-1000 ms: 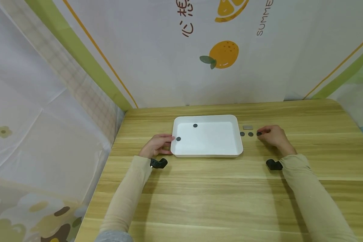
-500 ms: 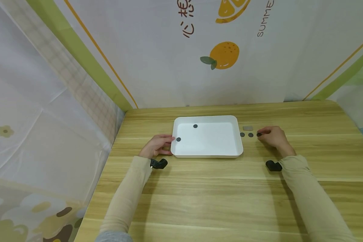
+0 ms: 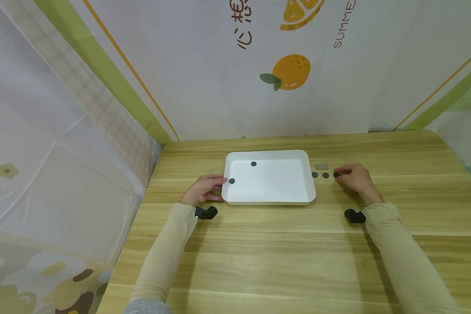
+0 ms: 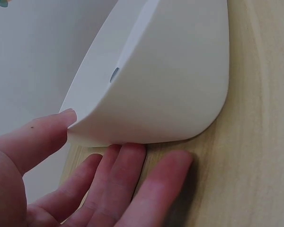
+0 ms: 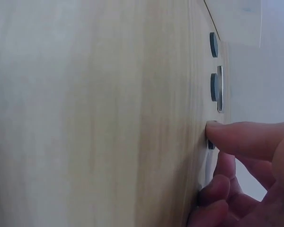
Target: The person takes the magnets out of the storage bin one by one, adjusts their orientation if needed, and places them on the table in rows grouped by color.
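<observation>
My left hand [image 3: 204, 188] holds the left side of a shallow white tray [image 3: 271, 182]. In the left wrist view its thumb lies on the tray's rim while the fingers are at the foot of the wall. Two dark discs lie inside: one disc [image 3: 232, 181] near the left wall, another disc [image 3: 253, 164] towards the back. Right of the tray, my right hand [image 3: 356, 178] pinches a small dark disc [image 5: 211, 145] at the table, partly hidden by the thumb. Two like discs, the middle one [image 3: 325, 175] and one [image 3: 315, 175] by the tray, line up with it.
Behind the row of discs lies a small grey rectangular plate [image 3: 321, 166]. The wooden table [image 3: 274, 253] ends at a white printed curtain [image 3: 204, 87] at the back, and another cloth hangs along the left side.
The head view has shifted very slightly. Both hands, the tray and the discs keep their places.
</observation>
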`<state>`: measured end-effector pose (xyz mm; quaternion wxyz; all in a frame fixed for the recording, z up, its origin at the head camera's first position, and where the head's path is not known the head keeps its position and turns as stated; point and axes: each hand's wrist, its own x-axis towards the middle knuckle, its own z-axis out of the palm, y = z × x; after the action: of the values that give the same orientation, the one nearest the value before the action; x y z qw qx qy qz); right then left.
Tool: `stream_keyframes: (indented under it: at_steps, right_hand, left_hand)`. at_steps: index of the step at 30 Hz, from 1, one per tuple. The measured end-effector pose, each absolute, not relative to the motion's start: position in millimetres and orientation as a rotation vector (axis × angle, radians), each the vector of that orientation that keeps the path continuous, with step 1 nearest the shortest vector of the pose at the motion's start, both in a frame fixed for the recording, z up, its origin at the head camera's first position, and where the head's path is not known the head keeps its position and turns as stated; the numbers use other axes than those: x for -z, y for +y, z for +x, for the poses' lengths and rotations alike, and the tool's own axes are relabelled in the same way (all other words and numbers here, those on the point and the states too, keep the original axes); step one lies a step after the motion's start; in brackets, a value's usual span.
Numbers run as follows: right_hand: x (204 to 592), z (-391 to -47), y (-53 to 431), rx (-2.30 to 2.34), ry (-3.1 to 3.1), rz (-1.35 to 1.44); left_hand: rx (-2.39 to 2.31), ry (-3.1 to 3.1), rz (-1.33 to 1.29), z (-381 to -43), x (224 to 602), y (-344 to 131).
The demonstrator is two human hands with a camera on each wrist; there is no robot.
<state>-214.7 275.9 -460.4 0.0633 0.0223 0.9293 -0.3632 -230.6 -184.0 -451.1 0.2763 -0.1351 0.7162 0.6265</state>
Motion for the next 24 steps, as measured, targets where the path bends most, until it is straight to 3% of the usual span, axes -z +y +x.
stream_keyframes:
  at_steps: [24]
  right_hand:
    - [455.2,-214.9,266.7,1.171,2.875,0.093]
  left_hand:
    - [-1.687,1.922,-0.338,-232.5,454.9,-185.3]
